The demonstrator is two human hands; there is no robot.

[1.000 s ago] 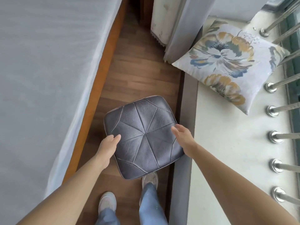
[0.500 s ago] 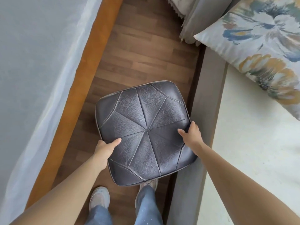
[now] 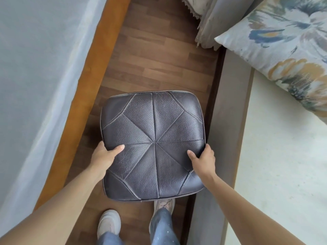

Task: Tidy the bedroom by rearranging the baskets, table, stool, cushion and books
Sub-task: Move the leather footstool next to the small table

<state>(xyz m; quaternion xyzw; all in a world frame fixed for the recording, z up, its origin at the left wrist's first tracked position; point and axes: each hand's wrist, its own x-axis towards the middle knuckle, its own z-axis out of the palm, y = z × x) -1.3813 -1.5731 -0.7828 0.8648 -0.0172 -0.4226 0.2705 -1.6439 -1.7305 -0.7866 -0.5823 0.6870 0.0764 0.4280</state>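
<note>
Compared with a second ago, I see the stool turned from a skewed, corner-forward angle to sit square with the aisle, and it fills more of my view, so the head has dropped closer to it. The grip has firmed as well: the left hand now clamps the seat's left edge with its thumb laid on the leather, and the right hand clamps the right edge the same way, the remaining fingers curled out of sight beneath. Both hands are therefore holding the stool between them, over the wooden floor. I cannot tell whether it is lifted or standing, because the seat hides whatever is under it. Outside the left hand runs the bed with its orange frame; outside the right hand lies the pale window ledge, and ahead of that hand and further right the flowered cushion rests on the ledge, beside the curtain hem. I judge the stool is being squared up for a carry or a slide along the aisle, with the cushion not yet dealt with. No brand, label or writing can be read anywhere; the seat shows only stitched seams.
</note>
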